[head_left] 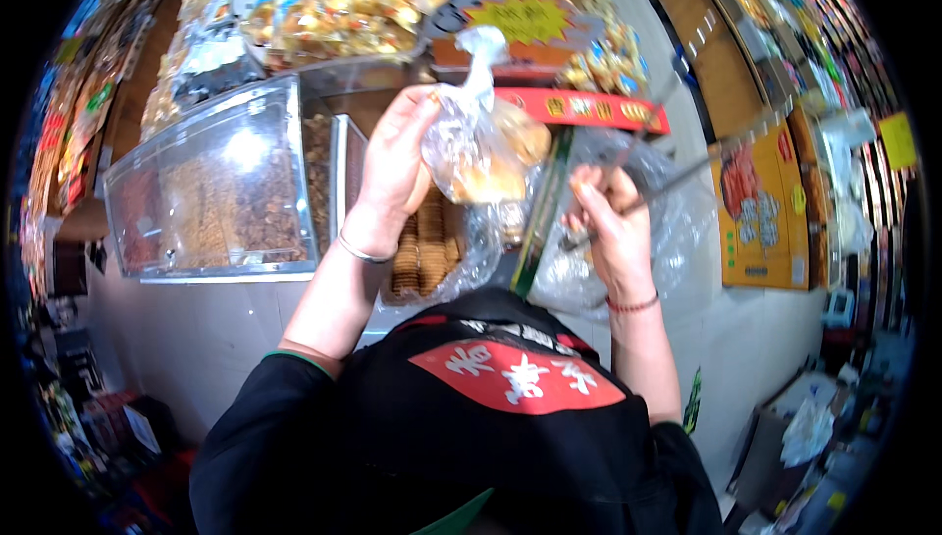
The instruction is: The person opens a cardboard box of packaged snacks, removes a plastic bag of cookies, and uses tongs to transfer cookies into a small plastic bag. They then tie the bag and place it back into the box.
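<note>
My left hand [394, 157] is closed on a clear plastic bag [453, 147], raised over the display boxes. Round golden pastries [491, 182] show through its film, and its gathered top sticks up past my fingers. My right hand [610, 221] is closed round what look like metal tongs [677, 180], whose long thin arms spread apart toward the upper right. Below the bag, brown biscuits [429, 240] stand in tight rows in a plastic-lined box. Loose clear plastic sheeting [677, 216] lies under and beside my right hand.
A clear-lidded bin [211, 182] of brown and reddish loose food stands at the left. Heaped wrapped packets [334, 10] fill the far side, beside a yellow starburst sign [520, 20]. A red strip [579, 109] crosses behind the boxes. An orange-yellow carton [760, 211] stands right.
</note>
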A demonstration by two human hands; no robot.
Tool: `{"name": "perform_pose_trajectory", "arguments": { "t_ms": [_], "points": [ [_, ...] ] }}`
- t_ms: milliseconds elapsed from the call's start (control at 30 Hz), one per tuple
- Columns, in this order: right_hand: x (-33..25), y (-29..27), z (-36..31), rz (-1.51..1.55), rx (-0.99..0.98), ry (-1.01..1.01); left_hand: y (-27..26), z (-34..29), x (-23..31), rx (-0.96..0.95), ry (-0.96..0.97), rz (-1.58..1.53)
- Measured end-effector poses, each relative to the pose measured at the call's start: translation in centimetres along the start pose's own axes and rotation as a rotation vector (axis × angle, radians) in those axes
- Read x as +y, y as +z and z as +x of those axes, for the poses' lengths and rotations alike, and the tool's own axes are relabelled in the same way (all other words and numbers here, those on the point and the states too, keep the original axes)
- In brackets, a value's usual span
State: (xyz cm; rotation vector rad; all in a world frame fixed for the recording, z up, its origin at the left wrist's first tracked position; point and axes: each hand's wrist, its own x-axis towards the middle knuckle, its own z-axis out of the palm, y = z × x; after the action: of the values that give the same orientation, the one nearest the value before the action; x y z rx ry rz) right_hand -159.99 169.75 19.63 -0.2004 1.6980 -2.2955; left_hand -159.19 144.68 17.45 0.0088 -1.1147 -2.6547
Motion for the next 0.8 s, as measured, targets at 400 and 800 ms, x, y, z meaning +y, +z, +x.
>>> {"name": "perform_pose_trajectory", "arguments": {
  "t_ms": [400, 800],
  "points": [
    [2.0, -4.4, -3.7, -0.036, 0.081, 0.093, 5.6, -6.0, -10.5, -0.191, -0.456, -0.106],
    [2.7, -6.0, -4.8, -0.161, 0.111, 0.123, 7.4, -5.0, -10.0, -0.535, -0.411, 0.504]
  ]
}}
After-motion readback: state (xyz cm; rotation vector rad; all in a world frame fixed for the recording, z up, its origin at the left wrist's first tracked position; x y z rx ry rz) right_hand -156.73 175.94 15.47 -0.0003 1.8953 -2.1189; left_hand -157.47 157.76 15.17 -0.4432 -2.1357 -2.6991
